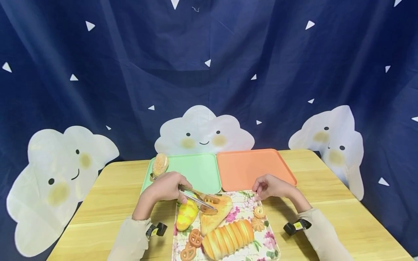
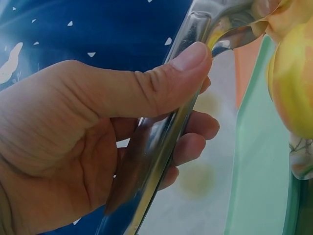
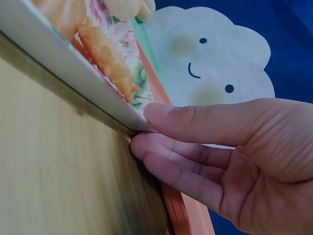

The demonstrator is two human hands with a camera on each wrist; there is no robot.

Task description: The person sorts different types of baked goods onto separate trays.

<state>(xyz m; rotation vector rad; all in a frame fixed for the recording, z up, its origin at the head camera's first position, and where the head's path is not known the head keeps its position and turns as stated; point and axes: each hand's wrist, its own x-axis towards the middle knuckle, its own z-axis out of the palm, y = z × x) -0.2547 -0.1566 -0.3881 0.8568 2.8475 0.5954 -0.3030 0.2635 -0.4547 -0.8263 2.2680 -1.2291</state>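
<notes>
My left hand [image 1: 168,185] holds metal tongs [image 2: 161,156], thumb on one side and fingers on the other. The tongs' tips lie over a triangular pastry [image 1: 223,211] on a floral tray [image 1: 232,214]; whether they clamp it, I cannot tell. At the tray's far right corner, my right hand [image 1: 273,186] pinches the rim between thumb and fingers, seen closely in the right wrist view. Beside the triangular pastry lies a yellow bread [image 1: 187,216]. Nearer me are a long ridged bread [image 1: 228,239], two pretzels [image 1: 195,237] and two cookies [image 1: 257,224].
Behind the floral tray stand a green tray [image 1: 196,168] on the left and an orange tray [image 1: 254,168] on the right. An oval bread with a crumbly top [image 1: 160,164] sits at the green tray's left end. A blue curtain [image 1: 209,83] hangs behind the wooden table [image 1: 107,195].
</notes>
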